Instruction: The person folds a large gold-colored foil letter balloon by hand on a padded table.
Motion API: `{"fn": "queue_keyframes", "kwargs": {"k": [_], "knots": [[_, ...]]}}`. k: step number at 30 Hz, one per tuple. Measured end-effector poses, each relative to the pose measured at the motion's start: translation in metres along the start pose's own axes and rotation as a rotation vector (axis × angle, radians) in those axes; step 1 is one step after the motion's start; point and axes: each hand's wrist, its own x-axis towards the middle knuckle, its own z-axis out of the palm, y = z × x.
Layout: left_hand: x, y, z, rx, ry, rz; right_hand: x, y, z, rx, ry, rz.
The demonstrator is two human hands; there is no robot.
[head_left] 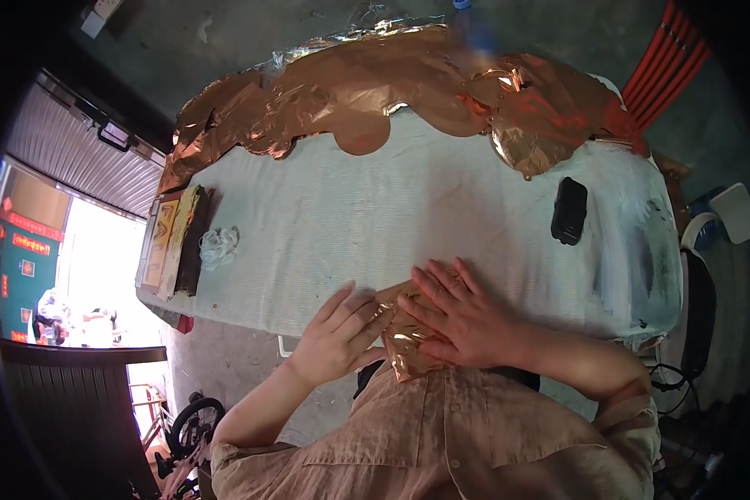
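Observation:
At the table's near edge lies a folded piece of shiny copper-coloured foil [406, 339], partly hanging over toward my shirt. My right hand [467, 315] rests flat on its right side with the fingers spread. My left hand [339, 333] is at the foil's left edge, fingers extended and slightly apart, the fingertips touching or just beside it. Part of the foil is hidden under my right hand. Beneath both is the pale ribbed cloth of the table [342, 225].
Copper foil sheets [367, 83] lie along the far edge. A black case [569, 211] is at the right. Flat packs [175, 242] and a pale bundle of bands [219, 247] are at the left. Red rods [665, 67] stick out at the far right.

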Motion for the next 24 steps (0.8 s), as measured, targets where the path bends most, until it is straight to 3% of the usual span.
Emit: {"fn": "queue_keyframes", "kwargs": {"k": [2, 5, 7, 8, 10, 11, 13, 18, 21, 23, 24], "knots": [[-0.004, 0.000, 0.010, 0.030, 0.122, 0.044, -0.001, -0.002, 0.000, 0.010, 0.002, 0.006], [0.000, -0.004, 0.007, -0.044, 0.118, 0.098, -0.001, 0.001, 0.000, 0.041, -0.034, 0.024], [0.002, -0.004, 0.005, -0.071, 0.136, 0.099, 0.001, 0.012, -0.003, 0.398, -0.139, 0.108], [0.004, -0.005, 0.004, -0.099, 0.148, 0.093, 0.000, 0.019, -0.004, 0.393, -0.135, 0.122], [0.007, -0.004, 0.000, -0.087, 0.149, 0.109, 0.001, 0.034, -0.004, 1.719, -0.021, 0.386], [0.007, -0.004, -0.001, -0.069, 0.148, 0.110, -0.001, 0.047, -0.006, 1.716, -0.012, 0.395], [0.007, -0.004, -0.001, -0.040, 0.132, 0.130, -0.007, 0.072, -0.010, 2.107, 0.117, 0.344], [0.009, -0.004, 0.001, 0.010, 0.127, 0.149, -0.013, 0.078, -0.009, 2.063, 0.201, 0.317], [0.013, -0.004, 0.002, -0.112, 0.182, 0.053, -0.014, 0.077, -0.008, 2.037, 0.190, 0.290], [0.015, -0.005, 0.004, -0.357, 0.345, -0.185, -0.015, 0.083, -0.002, 2.037, 0.190, 0.317], [0.014, -0.005, 0.007, -0.347, 0.352, -0.184, -0.015, 0.084, -0.002, 2.032, 0.187, 0.306]]}}
